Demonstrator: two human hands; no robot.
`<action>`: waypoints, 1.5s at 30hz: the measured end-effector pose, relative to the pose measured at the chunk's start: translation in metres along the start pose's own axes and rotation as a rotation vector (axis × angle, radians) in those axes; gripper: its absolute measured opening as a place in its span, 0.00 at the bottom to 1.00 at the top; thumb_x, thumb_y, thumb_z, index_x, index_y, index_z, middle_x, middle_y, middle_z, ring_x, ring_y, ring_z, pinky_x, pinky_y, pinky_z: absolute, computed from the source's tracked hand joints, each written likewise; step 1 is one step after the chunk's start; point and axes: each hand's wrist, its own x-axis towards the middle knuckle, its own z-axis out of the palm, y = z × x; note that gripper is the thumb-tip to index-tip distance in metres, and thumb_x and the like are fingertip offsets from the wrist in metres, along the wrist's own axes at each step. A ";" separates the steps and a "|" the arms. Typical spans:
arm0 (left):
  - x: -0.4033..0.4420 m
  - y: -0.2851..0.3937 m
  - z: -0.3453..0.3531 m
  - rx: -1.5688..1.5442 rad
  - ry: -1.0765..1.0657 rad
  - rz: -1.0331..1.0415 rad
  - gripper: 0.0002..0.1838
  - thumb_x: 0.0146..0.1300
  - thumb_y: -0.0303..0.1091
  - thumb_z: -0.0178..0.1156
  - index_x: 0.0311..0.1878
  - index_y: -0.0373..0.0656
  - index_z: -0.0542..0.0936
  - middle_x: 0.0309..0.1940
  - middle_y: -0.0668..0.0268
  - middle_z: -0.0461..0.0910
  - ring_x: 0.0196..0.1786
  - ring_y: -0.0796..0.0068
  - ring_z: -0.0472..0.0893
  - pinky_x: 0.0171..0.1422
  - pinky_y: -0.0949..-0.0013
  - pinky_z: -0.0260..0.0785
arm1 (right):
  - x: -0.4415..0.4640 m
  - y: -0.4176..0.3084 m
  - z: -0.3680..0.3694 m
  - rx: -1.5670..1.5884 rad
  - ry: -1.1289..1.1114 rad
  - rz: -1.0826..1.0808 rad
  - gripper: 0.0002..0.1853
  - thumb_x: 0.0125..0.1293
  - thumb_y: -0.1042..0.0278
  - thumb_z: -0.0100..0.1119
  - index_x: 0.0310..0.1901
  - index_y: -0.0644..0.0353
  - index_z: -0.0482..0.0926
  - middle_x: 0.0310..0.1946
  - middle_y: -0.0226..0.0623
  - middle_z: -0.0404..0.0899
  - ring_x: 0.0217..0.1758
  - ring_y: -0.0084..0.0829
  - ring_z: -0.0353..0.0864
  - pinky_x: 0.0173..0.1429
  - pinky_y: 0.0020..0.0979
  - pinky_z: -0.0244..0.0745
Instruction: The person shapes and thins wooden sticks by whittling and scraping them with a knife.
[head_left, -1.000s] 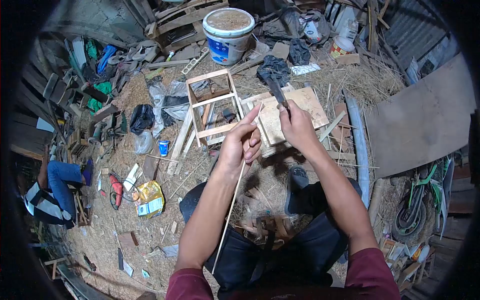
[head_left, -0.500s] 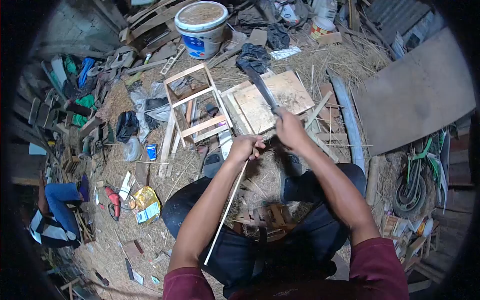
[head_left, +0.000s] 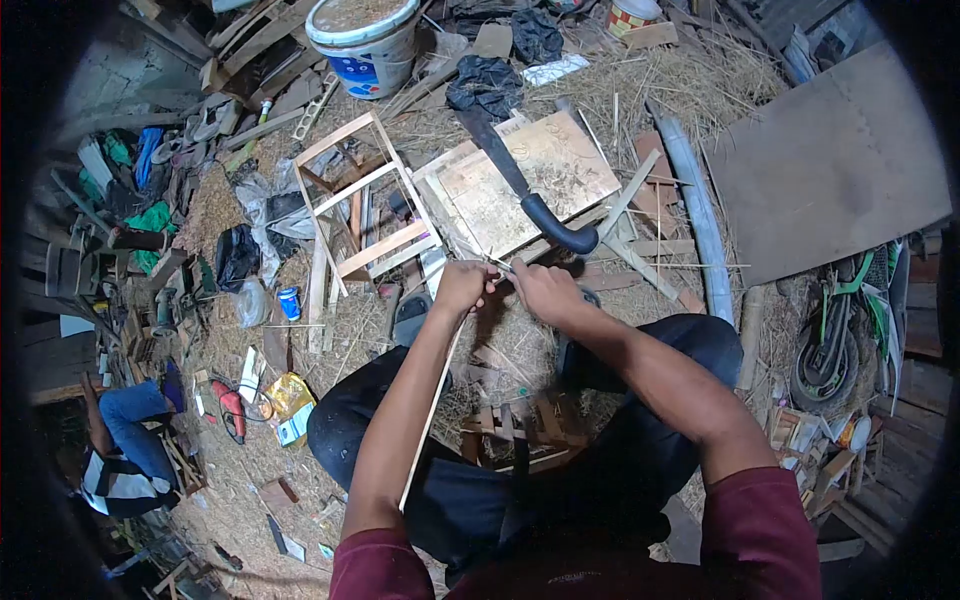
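My left hand (head_left: 463,288) is closed around a thin, pale wooden strip (head_left: 430,405), which runs back along my left forearm toward my lap. Close beside it, my right hand (head_left: 548,294) pinches the strip's front end; the fingertips of both hands nearly meet. Just beyond them, a machete (head_left: 560,228) with a dark curved handle rests on a flat wooden board (head_left: 570,160), its blade pointing away to the left. Nothing touches the machete's handle. To the left of the board stands a small wooden frame (head_left: 385,250) made of slats.
A white bucket (head_left: 375,45) stands at the back. On the left floor lie a red power tool (head_left: 228,408), a gold packet (head_left: 290,397) and a blue cup (head_left: 289,303). Another person (head_left: 135,425) sits at far left. A large sheet (head_left: 840,170) and a green-trimmed motorcycle (head_left: 830,330) are at right.
My right hand has let go of the machete, now lying on the board, and has come to the strip's end beside my left hand. The view has shifted slightly.
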 end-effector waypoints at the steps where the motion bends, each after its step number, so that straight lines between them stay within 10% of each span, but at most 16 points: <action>1: -0.002 0.001 0.000 0.003 0.002 -0.008 0.15 0.70 0.31 0.48 0.44 0.36 0.85 0.23 0.65 0.81 0.14 0.80 0.70 0.16 0.73 0.60 | 0.001 0.006 0.009 -0.033 0.015 -0.014 0.14 0.76 0.57 0.46 0.49 0.60 0.72 0.31 0.51 0.84 0.34 0.54 0.86 0.38 0.54 0.79; 7: -0.011 0.012 -0.001 -0.019 0.000 -0.038 0.15 0.69 0.31 0.49 0.43 0.38 0.85 0.21 0.68 0.78 0.13 0.81 0.68 0.16 0.73 0.59 | 0.001 0.015 0.031 -0.296 0.335 -0.256 0.19 0.61 0.57 0.65 0.48 0.56 0.71 0.26 0.37 0.81 0.26 0.39 0.85 0.27 0.41 0.77; 14: -0.008 0.011 -0.001 -0.044 -0.003 -0.074 0.14 0.68 0.30 0.49 0.43 0.39 0.85 0.21 0.68 0.79 0.13 0.81 0.68 0.16 0.73 0.58 | 0.002 0.007 0.017 -0.234 0.204 -0.245 0.10 0.68 0.66 0.50 0.47 0.58 0.72 0.24 0.38 0.80 0.25 0.38 0.85 0.25 0.38 0.78; 45: -0.016 0.021 0.002 -0.059 0.032 -0.101 0.15 0.66 0.29 0.49 0.40 0.38 0.86 0.19 0.68 0.77 0.13 0.81 0.68 0.14 0.73 0.56 | 0.004 0.024 0.012 -0.140 0.037 -0.104 0.13 0.68 0.65 0.55 0.52 0.56 0.70 0.28 0.40 0.82 0.29 0.46 0.86 0.29 0.44 0.79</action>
